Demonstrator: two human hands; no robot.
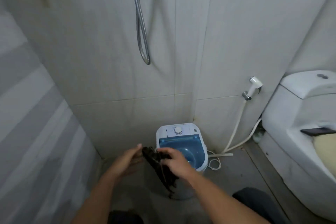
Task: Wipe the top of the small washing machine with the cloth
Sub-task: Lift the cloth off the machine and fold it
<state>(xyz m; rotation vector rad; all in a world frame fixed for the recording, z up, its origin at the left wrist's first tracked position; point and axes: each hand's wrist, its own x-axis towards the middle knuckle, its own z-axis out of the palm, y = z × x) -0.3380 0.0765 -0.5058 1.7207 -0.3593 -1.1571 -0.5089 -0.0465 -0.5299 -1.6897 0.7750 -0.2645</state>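
Your left hand (127,160) and right hand (174,162) grip the dark cloth (160,167) above the mini washing machine (181,142); wiping not started.

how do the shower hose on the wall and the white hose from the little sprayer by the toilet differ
The shower hose is shiny metal; the sprayer hose is matte white. The shower hose hangs high on the wall in a narrow loop that ends well above the floor, while the sprayer hose runs down from the white sprayer and lies along the floor beside the washing machine. Both are thin, flexible and slack.
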